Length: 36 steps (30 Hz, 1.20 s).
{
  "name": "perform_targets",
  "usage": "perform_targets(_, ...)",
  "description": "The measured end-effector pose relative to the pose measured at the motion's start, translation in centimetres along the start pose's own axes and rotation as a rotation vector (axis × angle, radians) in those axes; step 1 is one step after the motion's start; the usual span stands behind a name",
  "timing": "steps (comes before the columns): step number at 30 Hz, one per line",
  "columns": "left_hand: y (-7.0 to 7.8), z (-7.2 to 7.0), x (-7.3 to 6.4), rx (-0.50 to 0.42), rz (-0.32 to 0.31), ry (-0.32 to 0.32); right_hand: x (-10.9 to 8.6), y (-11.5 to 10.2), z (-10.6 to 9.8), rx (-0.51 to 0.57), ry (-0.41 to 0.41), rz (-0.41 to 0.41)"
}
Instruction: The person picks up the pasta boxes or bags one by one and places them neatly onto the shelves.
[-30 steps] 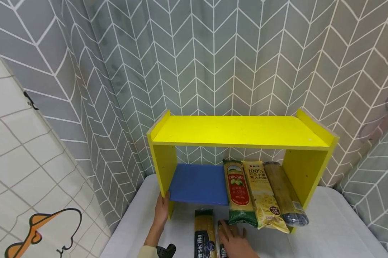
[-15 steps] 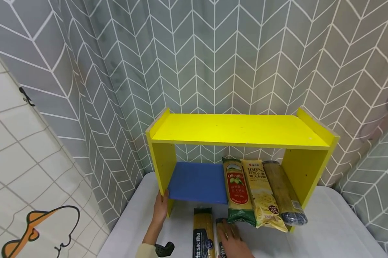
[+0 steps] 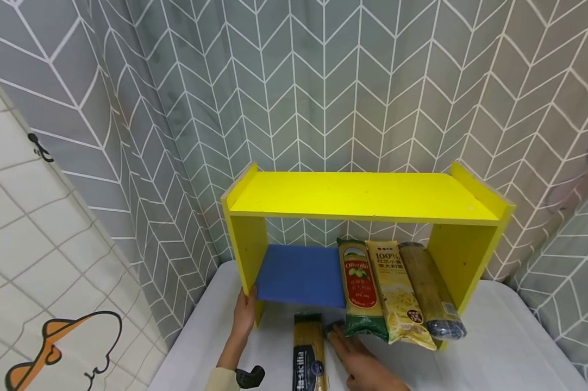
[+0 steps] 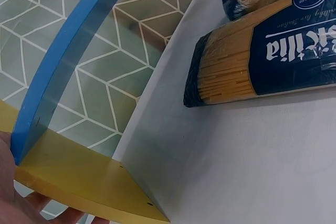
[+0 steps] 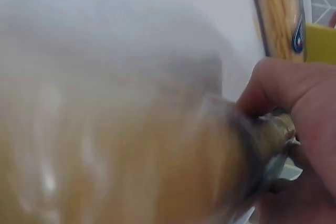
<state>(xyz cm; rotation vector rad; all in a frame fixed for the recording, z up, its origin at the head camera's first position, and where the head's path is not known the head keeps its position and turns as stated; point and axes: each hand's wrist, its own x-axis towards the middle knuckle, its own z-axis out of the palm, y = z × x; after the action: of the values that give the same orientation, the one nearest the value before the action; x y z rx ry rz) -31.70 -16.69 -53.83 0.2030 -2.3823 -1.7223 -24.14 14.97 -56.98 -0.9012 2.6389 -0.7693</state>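
My left hand [image 3: 244, 315] holds the lower front edge of the left side panel of a yellow shelf unit [image 3: 362, 195]; in the left wrist view its thumb lies by the blue board's corner and its fingers pass under the yellow panel. With my right hand [image 3: 360, 361] I pinch the far end of a pack of spaghetti [image 3: 335, 327]. Most of that pack is hidden by the hand in the head view; close up in the right wrist view, the blurred pack [image 5: 115, 166] fills the lower left. Beside it on the table lies another spaghetti pack [image 3: 310, 347] with a dark blue label.
On the blue lower board [image 3: 301, 274] stand an Olivoila pasta pack [image 3: 362, 288], a yellow pasta pack [image 3: 399, 293] and a dark-ended noodle pack [image 3: 431, 288], side by side at the right. A white-covered table [image 3: 499, 347] carries the unit. Patterned curtains [image 3: 323, 108] hang behind.
My right hand has shifted slightly right and turned, its fingers now at the far end of the pack, which shows less beneath the hand. The left hand keeps its place on the shelf panel.
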Motion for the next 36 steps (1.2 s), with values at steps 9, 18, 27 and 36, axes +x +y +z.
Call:
perform_targets(9, -0.3, -0.1, -0.2, -0.008, -0.003, -0.011, -1.0, 1.1, 1.3, -0.415, 0.282, -0.057)
perform_targets(18, -0.7, -0.8, -0.4, -0.001, -0.028, 0.008, -0.9, 1.1, 2.0, -0.491, 0.321, 0.025)
perform_targets(27, -0.5, -0.3, -0.2, -0.008, 0.001, -0.006, -0.7, 0.9, 2.8, -0.636, 0.385, 0.07)
perform_targets(36, -0.4, -0.3, 0.0, -0.015, -0.001, -0.019, -0.7, 1.2, 3.7, -0.794, 0.567, 0.002)
